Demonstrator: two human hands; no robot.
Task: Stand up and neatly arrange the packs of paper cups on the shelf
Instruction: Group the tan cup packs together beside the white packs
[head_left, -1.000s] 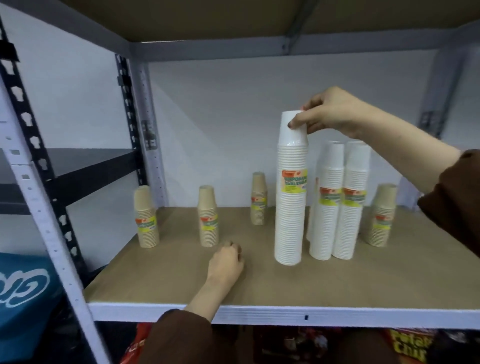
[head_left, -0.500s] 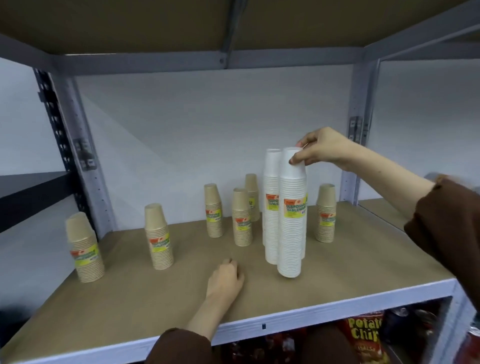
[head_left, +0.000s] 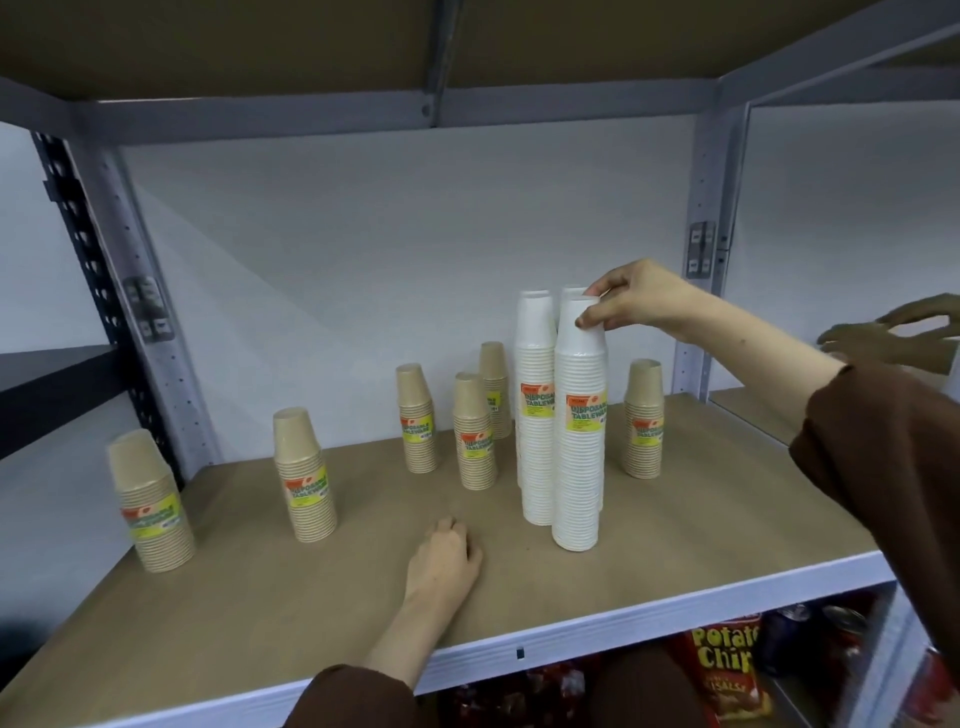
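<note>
Three tall white packs of paper cups stand upright together on the brown shelf board (head_left: 727, 519). My right hand (head_left: 634, 304) pinches the top of the front white pack (head_left: 579, 441), which rests on the board. A second white pack (head_left: 535, 415) stands just behind-left, and a third is mostly hidden. Several short brown packs stand upright: far left (head_left: 150, 501), left (head_left: 304, 475), three in the middle rear (head_left: 415, 418) (head_left: 472, 431) (head_left: 493, 387), and one at the right (head_left: 644, 418). My left hand (head_left: 441, 558) rests on the board, fingers curled, holding nothing.
The upper shelf and its grey beam (head_left: 415, 111) hang close above. Grey uprights (head_left: 704, 249) bound the bay at the right, a black post (head_left: 98, 291) at the left. A mirror-like side panel (head_left: 893, 332) reflects a hand. Potato chip bags (head_left: 727, 670) sit on the shelf below.
The view swung left to right and came closer. My right hand kept its hold on the front white pack, now close against the other white packs. My left hand stayed put.
</note>
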